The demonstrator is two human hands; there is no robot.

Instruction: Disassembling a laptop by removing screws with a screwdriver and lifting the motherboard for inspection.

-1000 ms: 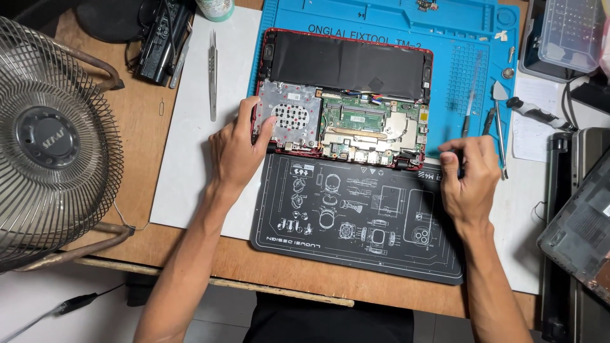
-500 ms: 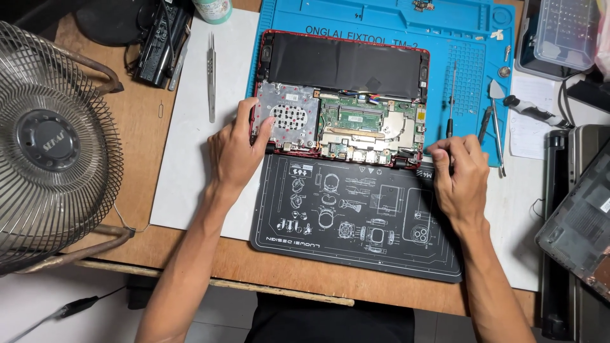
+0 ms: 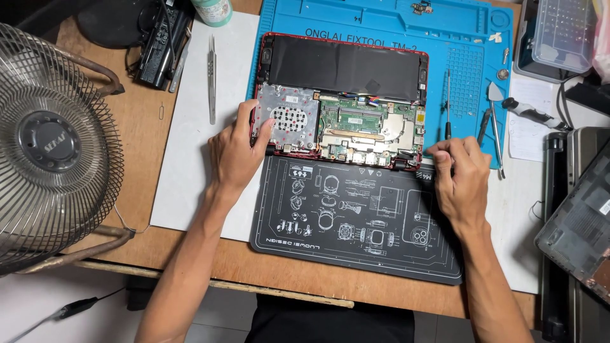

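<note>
Moved back toward the laptop's near right corner: right hand (image 3: 459, 180), which half a second ago sat a touch lower over the dark mat, and a second ago lay farther right by the blue mat's edge. Now curled, fingertips pinched at the red rim beside the shaft of a thin screwdriver (image 3: 448, 101); cannot tell whether anything is gripped. Suggests work settling on that corner of the case. Unmoved throughout: left hand (image 3: 236, 154), spread fairly wide, fingers resting on the silver perforated plate (image 3: 287, 119) at the left of the opened red laptop (image 3: 340, 95), bracing it.

Laptop lying bottom-up across the blue silicone repair mat (image 3: 381, 19), near edge overlapping the black printed mat (image 3: 356, 222).

Counted: two hands, two mats, one opened laptop, one green mainboard (image 3: 368, 127), one pair of tweezers (image 3: 211, 79) on white paper, one wire-caged fan (image 3: 54, 146) at far left.
</note>
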